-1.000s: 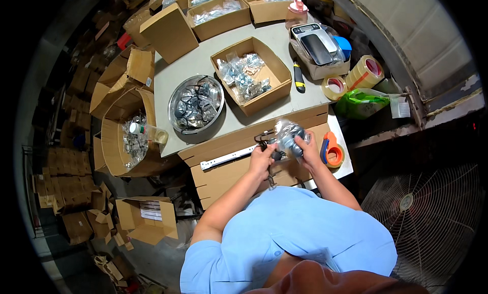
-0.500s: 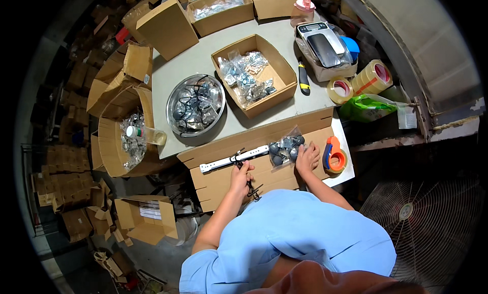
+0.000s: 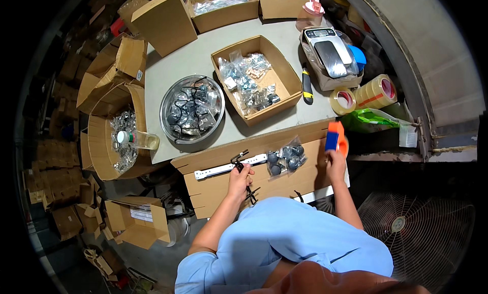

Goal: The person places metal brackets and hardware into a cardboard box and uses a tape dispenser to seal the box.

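While a person in a light blue shirt is working at a pale grey surface [image 3: 201, 55], a flat, creased brown cardboard sheet [image 3: 216, 198] is lying open along its near side. The left hand [image 3: 239, 182] is resting over the left half of the sheet, its fingers clenching a bundle of thin, black, bent-wire pieces [image 3: 237, 160]. The right hand [image 3: 335, 166] is hovering over the sheet's right end, its fingers grasping an orange-and-blue plastic tape dispenser [image 3: 335, 129].

Along the sheet's left half, a long white metal rail with small holes [image 3: 219, 171] is lying flat. Right of the sheet's middle, a clear plastic bag of dark round parts [image 3: 293, 159] is lying near the rail's end. Beyond the sheet's far edge, a round silver metal bowl [image 3: 163, 113] and an open brown cardboard box [image 3: 274, 107] are holding more bagged parts.

Judging by this layout, the work is standing partway: the rail and the bag are already lying in place, whereas the black pieces are remaining in hand, taping seems not yet done, and the sheet is awaiting closing.
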Demonstrator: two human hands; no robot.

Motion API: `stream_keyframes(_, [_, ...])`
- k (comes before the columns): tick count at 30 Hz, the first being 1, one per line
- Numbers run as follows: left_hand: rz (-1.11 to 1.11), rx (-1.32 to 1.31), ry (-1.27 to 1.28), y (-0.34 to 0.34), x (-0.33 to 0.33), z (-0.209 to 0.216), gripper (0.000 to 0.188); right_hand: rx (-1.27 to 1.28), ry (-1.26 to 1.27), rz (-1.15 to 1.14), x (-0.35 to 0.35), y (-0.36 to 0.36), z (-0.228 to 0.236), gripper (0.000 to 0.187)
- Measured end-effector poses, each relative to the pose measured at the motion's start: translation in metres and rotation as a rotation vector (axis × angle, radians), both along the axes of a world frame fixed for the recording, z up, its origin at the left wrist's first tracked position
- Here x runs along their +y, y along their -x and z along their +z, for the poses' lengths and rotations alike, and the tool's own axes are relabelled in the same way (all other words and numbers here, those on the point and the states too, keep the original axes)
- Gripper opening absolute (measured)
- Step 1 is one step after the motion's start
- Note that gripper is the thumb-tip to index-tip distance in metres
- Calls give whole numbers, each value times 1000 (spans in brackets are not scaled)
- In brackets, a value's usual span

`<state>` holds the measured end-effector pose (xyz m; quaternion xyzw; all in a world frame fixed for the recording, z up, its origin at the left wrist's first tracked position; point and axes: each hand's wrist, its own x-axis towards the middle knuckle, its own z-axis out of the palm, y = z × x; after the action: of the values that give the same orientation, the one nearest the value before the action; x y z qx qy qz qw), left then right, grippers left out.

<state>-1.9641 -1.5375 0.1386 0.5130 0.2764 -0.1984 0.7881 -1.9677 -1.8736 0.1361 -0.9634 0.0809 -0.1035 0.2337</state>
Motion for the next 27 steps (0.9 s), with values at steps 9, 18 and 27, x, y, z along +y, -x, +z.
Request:
stream_keyframes(9, [11,4,-10,-5,6,10,13,-52,193,261,16,-162,14,17])
stream_keyframes(18, [125,31,-15,7,32,-3,16,252,93,319,113,-255,77,26])
stream_keyframes(27, [115,-33,4,1,32,6,17,630,151,494,135,-271,64,64])
